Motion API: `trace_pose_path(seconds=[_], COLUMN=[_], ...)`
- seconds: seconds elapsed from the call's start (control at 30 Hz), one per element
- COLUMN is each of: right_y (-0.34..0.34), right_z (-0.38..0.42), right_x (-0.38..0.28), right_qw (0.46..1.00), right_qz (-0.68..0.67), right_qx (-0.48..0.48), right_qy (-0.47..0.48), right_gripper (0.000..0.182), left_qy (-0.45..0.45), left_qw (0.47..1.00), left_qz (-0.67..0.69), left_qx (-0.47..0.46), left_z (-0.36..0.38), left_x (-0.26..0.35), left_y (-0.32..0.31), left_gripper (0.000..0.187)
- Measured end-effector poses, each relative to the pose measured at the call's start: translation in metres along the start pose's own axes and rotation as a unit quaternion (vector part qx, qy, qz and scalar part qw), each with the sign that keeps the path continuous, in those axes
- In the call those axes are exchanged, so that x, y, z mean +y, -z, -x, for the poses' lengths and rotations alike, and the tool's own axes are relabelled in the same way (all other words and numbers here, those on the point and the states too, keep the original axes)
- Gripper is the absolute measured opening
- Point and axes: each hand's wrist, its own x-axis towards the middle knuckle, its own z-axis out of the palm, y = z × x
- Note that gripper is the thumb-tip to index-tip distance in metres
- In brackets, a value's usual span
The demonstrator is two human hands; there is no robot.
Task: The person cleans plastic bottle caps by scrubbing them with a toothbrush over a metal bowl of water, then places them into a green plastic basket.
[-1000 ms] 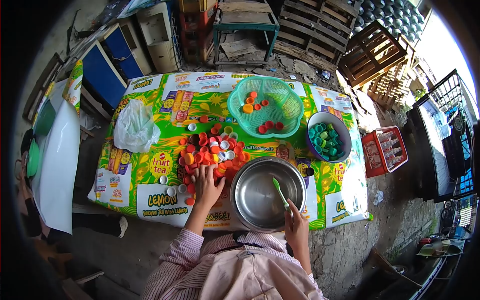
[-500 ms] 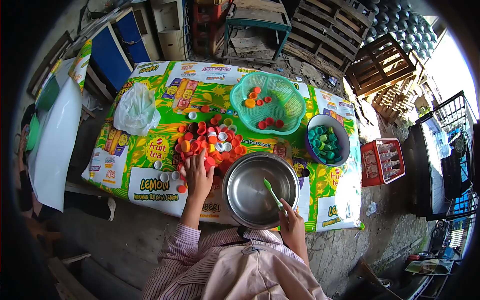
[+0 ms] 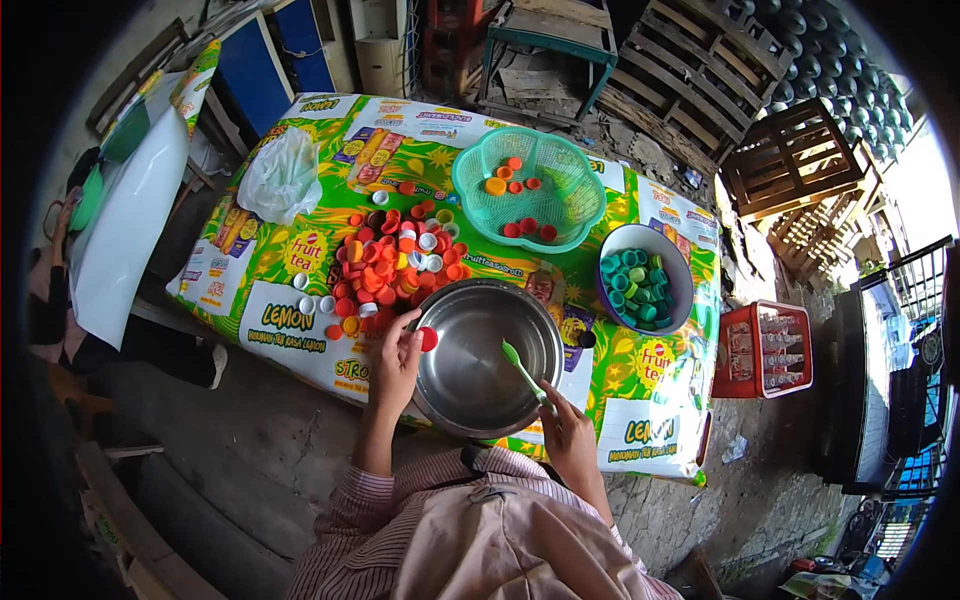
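Between the fingertips of my left hand (image 3: 397, 362) is a red bottle cap (image 3: 428, 339), held at the left rim of a steel bowl (image 3: 455, 405). My right hand (image 3: 570, 432) grips a green toothbrush (image 3: 524, 374) by its handle end, its head reaching over the bowl. Only the toothbrush and the red cap show over the bowl's shiny bottom. Just beyond my left hand lies a heap of loose caps (image 3: 375, 268), mostly red and orange with some white and yellow.
A green plastic basket (image 3: 585, 225) holds several red and orange caps. Right of it, a purple bowl (image 3: 684, 310) contains green caps. A clear plastic bag (image 3: 283, 175) lies at the table's left. A red crate (image 3: 735, 350) of bottles stands beyond the right edge.
My left hand has drawn back from the heap toward the steel bowl, with a red cap in its fingers. My right hand still holds the toothbrush. The camera view has shifted slightly.
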Motion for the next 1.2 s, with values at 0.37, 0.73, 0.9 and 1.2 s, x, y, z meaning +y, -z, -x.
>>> trace_pose_path(seconds=[0.37,0.73,0.9,1.2], right_y=[0.028,0.027,0.021,0.015], right_z=[0.012,0.012,0.015,0.021], right_x=[0.020,0.019,0.020,0.018], right_qw=[0.998,0.999,0.998,0.998], right_qz=[-0.052,-0.044,-0.059,-0.045], right_qx=[-0.017,-0.007,0.039,0.022], right_qy=[-0.024,-0.019,-0.002,-0.038], right_gripper=[0.035,0.035,0.035,0.037], left_qy=[0.256,-0.162,-0.143,-0.142], left_qw=[0.849,0.924,0.915,0.918], left_qz=[0.414,-0.289,-0.311,-0.294], left_qx=[-0.204,-0.191,-0.212,-0.228], left_z=[0.020,0.009,0.008,0.007], left_x=[0.008,-0.015,-0.022,-0.027], left_y=[-0.033,-0.071,-0.072,-0.072], left_gripper=[0.038,0.036,0.037,0.036])
